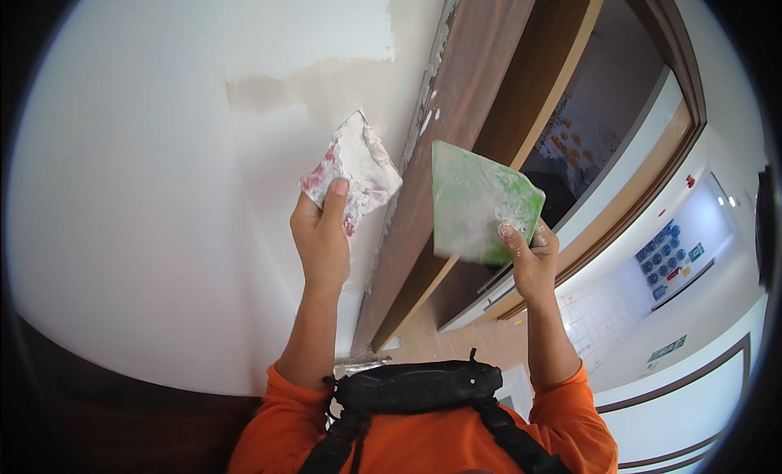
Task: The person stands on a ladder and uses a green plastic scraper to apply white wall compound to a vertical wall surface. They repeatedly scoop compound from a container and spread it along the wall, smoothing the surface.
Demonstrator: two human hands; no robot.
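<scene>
My left hand (322, 238) is closed on a red putty spreader (358, 168), its thumb pressed on the face. White putty coats most of that spreader, with a thick ridge along its right edge. Between the thumb and fingers of my right hand (533, 258) is a green plastic spreader (476, 201), smeared with whitish putty. The two tools are held up apart from each other, in front of the wall's edge and the door frame. Putty also marks my right thumb.
A white wall (147, 189) fills the left, with a beige patch (326, 83) near its top. Beside it runs a brown wooden door frame (481, 75) with white smears. Farther right lie a doorway and a tiled corridor floor (599, 311) with several blue bottles (661, 254).
</scene>
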